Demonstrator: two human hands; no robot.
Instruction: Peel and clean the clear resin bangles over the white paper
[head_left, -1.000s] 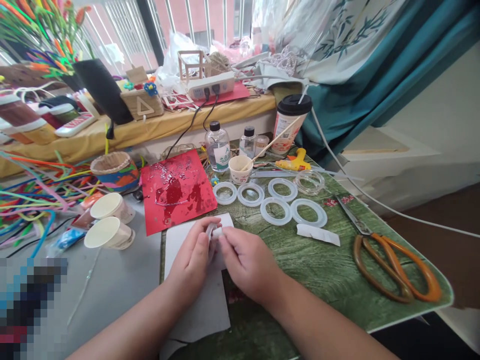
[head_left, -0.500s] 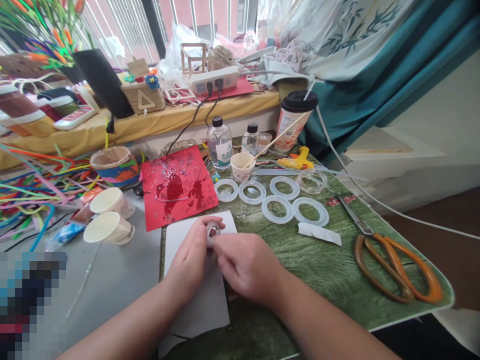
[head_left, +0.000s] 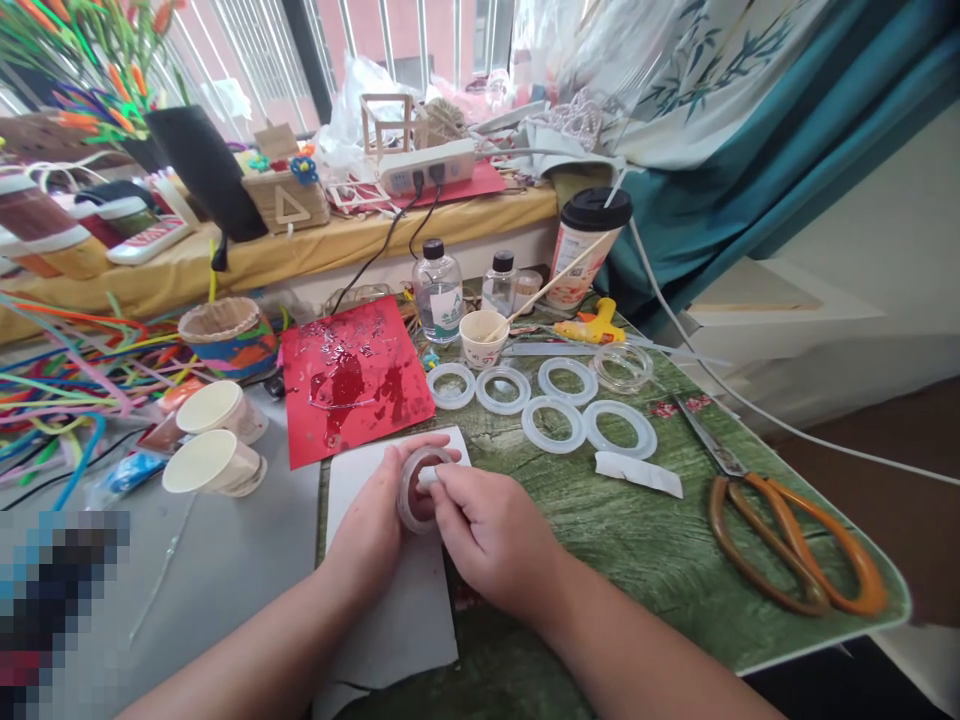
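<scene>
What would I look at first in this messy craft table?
Your eyes would jump to the bright pipe cleaners on the left and the shiny red sheet in the middle. Next come the clear rings on the green mat and the orange-handled scissors at right. Up close, the left hand holds another clear ring near the right hand.

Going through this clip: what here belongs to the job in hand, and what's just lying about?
In use: left hand holding a clear ring; right hand pinching a white scrap; white sheet beneath.
Lying about: other clear rings, yellow glue gun, orange-handled scissors, pipe cleaners.
</scene>
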